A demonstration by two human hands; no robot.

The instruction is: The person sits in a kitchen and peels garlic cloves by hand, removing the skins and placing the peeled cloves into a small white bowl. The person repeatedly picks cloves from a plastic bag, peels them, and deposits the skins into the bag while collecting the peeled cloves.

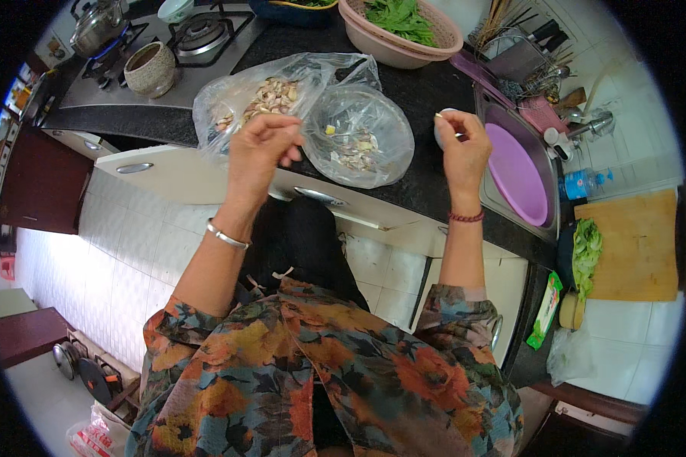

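Observation:
My right hand pinches a small pale piece, which looks like a garlic clove, above a small white bowl mostly hidden behind the hand. My left hand hangs in front of a clear plastic bag of garlic cloves, its fingers curled; whether something small is between them cannot be told. Between the hands stands a round container lined with clear plastic, with garlic skins in it.
The sink with a purple basin lies at the right. A pink colander of greens stands behind. At the left are a speckled pot and a kettle over a lit flame. Below, a cabinet door stands out.

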